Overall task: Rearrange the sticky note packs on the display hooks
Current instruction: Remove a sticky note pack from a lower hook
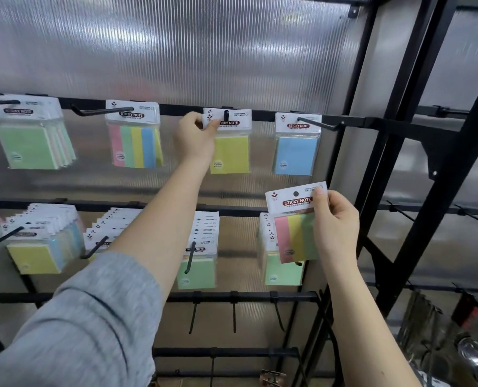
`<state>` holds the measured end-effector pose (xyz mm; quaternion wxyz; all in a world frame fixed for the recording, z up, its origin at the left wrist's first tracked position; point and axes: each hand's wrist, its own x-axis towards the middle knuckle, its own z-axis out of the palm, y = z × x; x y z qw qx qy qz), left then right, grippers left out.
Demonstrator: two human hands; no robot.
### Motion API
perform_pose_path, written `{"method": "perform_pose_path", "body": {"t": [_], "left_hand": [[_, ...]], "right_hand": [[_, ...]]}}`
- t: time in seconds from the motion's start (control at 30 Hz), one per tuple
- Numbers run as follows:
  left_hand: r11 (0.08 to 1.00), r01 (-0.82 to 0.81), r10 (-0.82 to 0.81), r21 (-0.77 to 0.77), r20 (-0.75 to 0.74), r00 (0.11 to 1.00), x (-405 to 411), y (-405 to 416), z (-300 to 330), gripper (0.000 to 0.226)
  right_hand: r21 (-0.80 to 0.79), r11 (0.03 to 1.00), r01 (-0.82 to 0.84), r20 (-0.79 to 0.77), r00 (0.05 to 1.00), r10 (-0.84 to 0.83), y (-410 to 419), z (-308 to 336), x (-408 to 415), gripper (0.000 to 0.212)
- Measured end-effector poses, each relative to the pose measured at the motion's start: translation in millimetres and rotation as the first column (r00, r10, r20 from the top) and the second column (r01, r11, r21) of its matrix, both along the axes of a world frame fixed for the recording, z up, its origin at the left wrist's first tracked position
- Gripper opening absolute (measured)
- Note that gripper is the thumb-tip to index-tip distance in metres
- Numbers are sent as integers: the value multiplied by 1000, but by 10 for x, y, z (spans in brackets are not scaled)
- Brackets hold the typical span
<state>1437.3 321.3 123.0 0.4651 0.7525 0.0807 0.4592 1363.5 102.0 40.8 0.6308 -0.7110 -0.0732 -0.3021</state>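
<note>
On the top rail, my left hand (194,136) pinches the white header of a yellow sticky note pack (230,153) that hangs on a black hook (226,115). My right hand (335,227) holds a striped pink, yellow and green pack (295,233) by its right edge, free of any hook, in front of the second rail. Other packs on the top rail: a green stack (31,138) at far left, a striped multicolour pack (136,143), and a blue pack (296,153) on the right hook (319,123).
The second rail carries thick rows of packs: yellow-fronted (36,255), a row behind my left arm, green-fronted (197,272) and another green-fronted (281,270). Bare hooks (233,314) hang from a lower rail. A black frame post (372,135) stands at right.
</note>
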Motion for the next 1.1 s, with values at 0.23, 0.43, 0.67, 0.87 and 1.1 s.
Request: {"method": "perform_pose_path", "body": {"t": [0.23,0.43,0.67,0.87,1.1], "left_hand": [[999,-16,16,40,1,1000,105,37,22,33],[997,-19,25,76,-81,996,81,222,-38,20],[989,5,33,147,-255,966,-169,539,-219,30],[946,130,5,295,-417,909,-556,966,-369,27],[925,152,45,349,-495,868,-1178,1724,-661,26]], "right_hand": [[-15,999,-29,6,1000,29,30,-5,131,43],[-15,998,-65,12,998,65,97,-25,111,47],[6,998,-62,17,998,62,289,-41,-13,41],[50,996,-73,-4,997,73,724,-78,-304,35],[118,992,-44,-50,997,50,1421,-136,-812,42]]}}
